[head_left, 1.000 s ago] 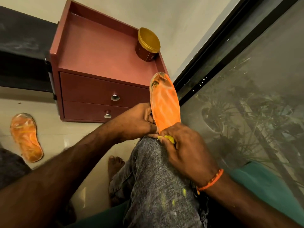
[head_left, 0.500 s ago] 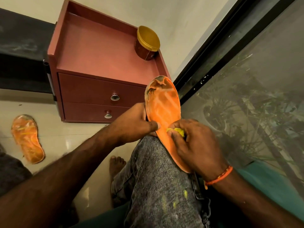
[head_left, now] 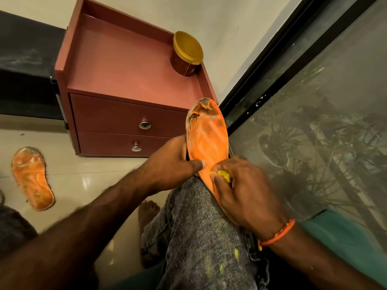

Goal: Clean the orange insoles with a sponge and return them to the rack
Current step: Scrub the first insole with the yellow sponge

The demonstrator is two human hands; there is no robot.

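Tiles [head_left: 69,176] bear spare insole [head_left: 31,177]; left hand [head_left: 167,166] grips insole [head_left: 207,141], right hand [head_left: 249,191] pinches sponge [head_left: 224,175].

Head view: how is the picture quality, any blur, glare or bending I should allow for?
Head view: warm, dim light; the near left forearm is motion-blurred, while the held orange insole and small yellow sponge stay fairly sharp; a glare spot sits on the glossy cream floor tile; wide-angle bending curves the reddish-brown two-drawer cabinet.

No readable text, brand or number anywhere; only a small pale label on the brown jar [head_left: 184,63], too blurred to read.
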